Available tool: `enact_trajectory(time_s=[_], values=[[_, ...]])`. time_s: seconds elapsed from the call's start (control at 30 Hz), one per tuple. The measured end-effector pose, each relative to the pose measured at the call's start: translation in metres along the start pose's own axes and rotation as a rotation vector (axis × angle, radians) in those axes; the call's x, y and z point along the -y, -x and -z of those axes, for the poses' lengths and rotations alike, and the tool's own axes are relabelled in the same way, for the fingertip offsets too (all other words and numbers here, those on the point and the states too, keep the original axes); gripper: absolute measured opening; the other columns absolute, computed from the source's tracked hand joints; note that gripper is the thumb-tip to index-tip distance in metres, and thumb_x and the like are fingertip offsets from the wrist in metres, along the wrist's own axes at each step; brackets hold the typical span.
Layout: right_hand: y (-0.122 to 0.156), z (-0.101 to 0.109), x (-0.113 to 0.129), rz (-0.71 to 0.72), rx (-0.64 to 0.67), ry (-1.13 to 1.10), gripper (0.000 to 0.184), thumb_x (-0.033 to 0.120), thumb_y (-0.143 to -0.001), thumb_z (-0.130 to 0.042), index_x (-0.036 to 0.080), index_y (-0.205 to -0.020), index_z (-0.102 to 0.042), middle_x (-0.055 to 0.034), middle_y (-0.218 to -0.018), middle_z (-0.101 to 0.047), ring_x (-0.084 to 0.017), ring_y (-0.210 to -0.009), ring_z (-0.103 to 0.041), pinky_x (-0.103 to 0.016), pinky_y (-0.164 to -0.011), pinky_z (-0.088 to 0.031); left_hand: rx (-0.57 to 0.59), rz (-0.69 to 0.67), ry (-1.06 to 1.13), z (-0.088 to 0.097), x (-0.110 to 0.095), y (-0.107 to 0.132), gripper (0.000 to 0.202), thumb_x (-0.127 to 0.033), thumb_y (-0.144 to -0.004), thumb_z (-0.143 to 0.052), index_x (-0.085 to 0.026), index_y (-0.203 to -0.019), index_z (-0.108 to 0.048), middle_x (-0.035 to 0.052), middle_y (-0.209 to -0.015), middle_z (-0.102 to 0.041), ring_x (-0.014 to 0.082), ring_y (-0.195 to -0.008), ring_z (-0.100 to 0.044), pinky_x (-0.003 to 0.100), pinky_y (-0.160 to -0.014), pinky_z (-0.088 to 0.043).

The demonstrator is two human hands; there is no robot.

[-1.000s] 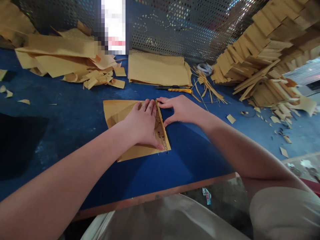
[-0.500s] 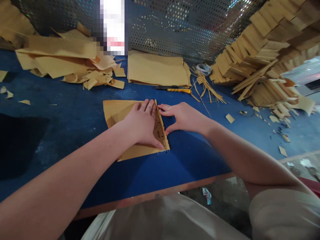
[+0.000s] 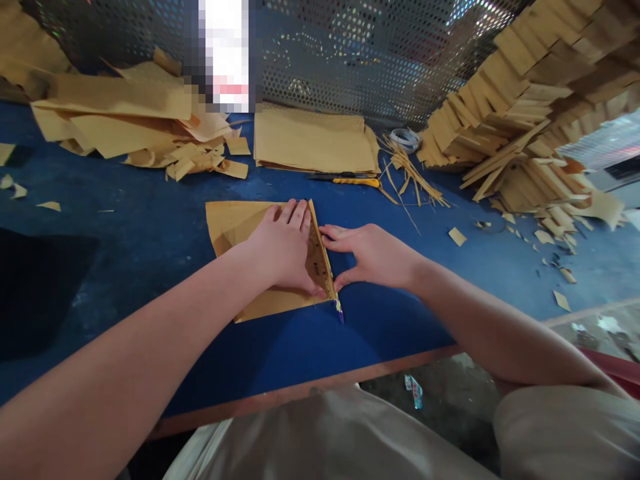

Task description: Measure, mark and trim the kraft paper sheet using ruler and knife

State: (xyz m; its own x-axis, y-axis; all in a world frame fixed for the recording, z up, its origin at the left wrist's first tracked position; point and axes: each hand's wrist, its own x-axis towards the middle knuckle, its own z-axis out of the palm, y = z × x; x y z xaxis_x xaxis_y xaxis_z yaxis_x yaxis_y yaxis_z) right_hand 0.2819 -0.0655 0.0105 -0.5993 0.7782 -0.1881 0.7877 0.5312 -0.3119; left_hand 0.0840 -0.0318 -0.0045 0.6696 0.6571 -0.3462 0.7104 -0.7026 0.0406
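A sheet of brown paper (image 3: 227, 230) lies on the blue table, its right edge turned up into a narrow fold. My left hand (image 3: 283, 250) is spread flat over it, pressing down a clear ruler (image 3: 316, 267) with dark markings beside the fold. My right hand (image 3: 373, 257) is at the outer side of the folded edge, thumb and fingers apart, fingertips at or very near the fold. A thin, pen-like thing with a purple tip (image 3: 341, 315) sticks out at the fold's near end; its exact kind I cannot make out.
Beyond the sheet are a stack of brown paper (image 3: 315, 140), a yellow cutter (image 3: 357, 181), thin paper strips (image 3: 413, 177) and a roll of tape (image 3: 406, 139). Paper scraps (image 3: 195, 160) lie left. Folded brown pieces (image 3: 540, 180) pile up right. A perforated metal panel (image 3: 340, 60) stands behind.
My right hand has slid slightly towards me along the fold. The purple-tipped thing now shows at the near corner. My left hand and the sheet have stayed put.
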Motion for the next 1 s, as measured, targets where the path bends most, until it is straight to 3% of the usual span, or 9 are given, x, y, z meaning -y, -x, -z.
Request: enact_trajectory(time_s=[0.53,0.63,0.73,0.87,1.0], values=[[0.037,-0.021,0.022,0.013,0.048,0.004,0.09,0.043,-0.068,-0.094,0.016,-0.146,-0.058,-0.0187,-0.155,-0.05,-0.034,-0.146,-0.046,-0.046,-0.123,-0.042,0.014,0.002,-0.004,0.0,0.002,-0.002,0.156,-0.098,-0.06,-0.056,0.007,-0.16,0.001,0.0252,-0.171,0.007,0.0402,-0.161,0.002,0.052,-0.13,-0.008],[0.039,-0.022,0.026,-0.003,0.054,0.016,0.091,0.045,-0.069,-0.093,0.011,-0.146,-0.057,-0.0219,-0.155,-0.048,-0.035,-0.147,-0.046,-0.046,-0.124,-0.04,0.009,0.0,-0.005,-0.001,0.002,-0.003,0.154,-0.096,-0.063,-0.057,0.008,-0.16,0.0,0.0255,-0.171,0.007,0.0401,-0.161,0.002,0.052,-0.13,-0.008],[0.035,-0.018,0.021,-0.035,0.078,0.035,0.094,0.045,-0.071,-0.091,0.007,-0.149,-0.054,-0.0243,-0.157,-0.044,-0.036,-0.149,-0.042,-0.047,-0.125,-0.038,-0.008,0.002,0.007,-0.003,0.002,-0.003,0.156,-0.097,-0.06,-0.058,0.007,-0.16,0.0,0.025,-0.171,0.007,0.0402,-0.161,0.002,0.051,-0.13,-0.008],[0.026,-0.011,0.002,-0.097,0.041,0.063,0.088,0.045,-0.08,-0.085,0.011,-0.153,-0.049,-0.0228,-0.161,-0.038,-0.036,-0.151,-0.037,-0.052,-0.125,-0.036,-0.007,0.009,-0.001,-0.004,0.001,-0.003,0.159,-0.099,-0.057,-0.057,0.006,-0.161,0.002,0.0248,-0.171,0.008,0.04,-0.161,0.002,0.052,-0.13,-0.007],[0.027,-0.008,-0.008,-0.131,-0.016,0.056,0.068,0.04,-0.095,-0.069,0.009,-0.153,-0.049,-0.0231,-0.161,-0.039,-0.035,-0.151,-0.037,-0.052,-0.124,-0.038,0.005,0.019,-0.009,-0.002,0.0,-0.002,0.157,-0.098,-0.058,-0.056,0.005,-0.161,0.002,0.0242,-0.171,0.008,0.0399,-0.161,0.003,0.051,-0.13,-0.006]])
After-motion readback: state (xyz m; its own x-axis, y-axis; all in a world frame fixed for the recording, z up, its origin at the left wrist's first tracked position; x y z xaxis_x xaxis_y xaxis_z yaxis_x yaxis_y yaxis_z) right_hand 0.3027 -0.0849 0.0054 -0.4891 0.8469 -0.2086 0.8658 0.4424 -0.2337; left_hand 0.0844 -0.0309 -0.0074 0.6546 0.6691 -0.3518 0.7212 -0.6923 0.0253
